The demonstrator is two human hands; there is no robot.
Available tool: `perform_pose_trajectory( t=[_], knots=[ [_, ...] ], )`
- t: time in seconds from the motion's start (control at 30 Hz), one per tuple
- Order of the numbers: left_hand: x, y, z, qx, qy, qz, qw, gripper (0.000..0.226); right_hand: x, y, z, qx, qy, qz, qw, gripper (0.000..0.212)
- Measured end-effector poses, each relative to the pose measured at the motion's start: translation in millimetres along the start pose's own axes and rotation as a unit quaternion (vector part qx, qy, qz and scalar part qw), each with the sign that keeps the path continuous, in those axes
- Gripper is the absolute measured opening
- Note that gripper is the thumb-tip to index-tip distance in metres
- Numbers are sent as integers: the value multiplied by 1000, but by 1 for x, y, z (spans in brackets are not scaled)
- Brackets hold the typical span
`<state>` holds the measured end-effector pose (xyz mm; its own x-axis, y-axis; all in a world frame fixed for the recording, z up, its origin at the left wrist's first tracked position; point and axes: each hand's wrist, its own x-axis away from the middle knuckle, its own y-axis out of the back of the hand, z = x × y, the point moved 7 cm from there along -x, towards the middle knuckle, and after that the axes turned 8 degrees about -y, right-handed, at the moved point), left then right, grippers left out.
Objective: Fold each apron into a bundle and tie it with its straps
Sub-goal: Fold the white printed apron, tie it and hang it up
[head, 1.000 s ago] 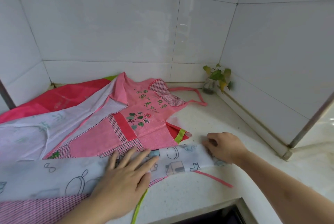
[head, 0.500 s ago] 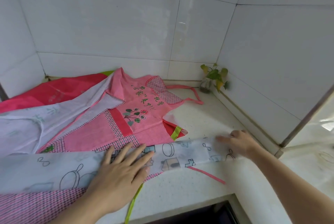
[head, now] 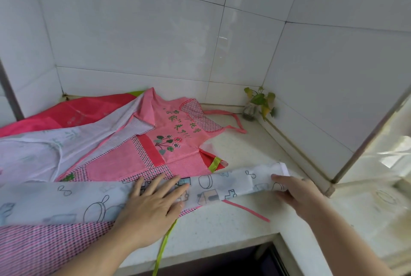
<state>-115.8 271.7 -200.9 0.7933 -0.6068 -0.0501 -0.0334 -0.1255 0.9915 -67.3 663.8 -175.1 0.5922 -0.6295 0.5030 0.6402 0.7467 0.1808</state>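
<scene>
Pressing my left hand (head: pixel 153 206) flat, fingers (head: pixel 171 186) spread and straight, I am pinning the middle of the white apron (head: pixel 89 200), which is lying as a long folded strip across the near part of the counter (head: pixel 233 226). My right hand (head: pixel 298 195) is resting on the strip's right end near the corner wall; its fingers seem to be curling onto the cloth, but I cannot tell whether they are pinching it or only pushing. A pink strap (head: pixel 246 210) is trailing out from under the strip toward the counter edge, and a green strap (head: pixel 163 246) is hanging off the front.

I judge I am narrowing this first apron lengthwise, with rolling and tying not yet begun. Next I am expecting to need a firm hold on the right end, turning it over toward my left hand while keeping the folds aligned, and keeping the strap free.

Farther back, a pink apron (head: pixel 178 140) is lying spread out, overlapping a red apron (head: pixel 73 113) and another pale one (head: pixel 33 155). A small plant (head: pixel 259 103) is standing in the far corner.
</scene>
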Motion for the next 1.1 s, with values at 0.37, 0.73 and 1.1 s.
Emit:
perform_pose_trajectory(
  t=[0.37,0.73,1.1],
  knots=[
    [3,3,-6,0,-19,15,1000,55,57,-43,-5,-240,8,124,963,20],
    [4,5,-7,5,-31,9,999,55,117,-159,-35,-13,35,204,978,19],
    [30,37,16,100,1,-229,968,21,122,-113,-8,-23,107,50,993,27]
  ],
)
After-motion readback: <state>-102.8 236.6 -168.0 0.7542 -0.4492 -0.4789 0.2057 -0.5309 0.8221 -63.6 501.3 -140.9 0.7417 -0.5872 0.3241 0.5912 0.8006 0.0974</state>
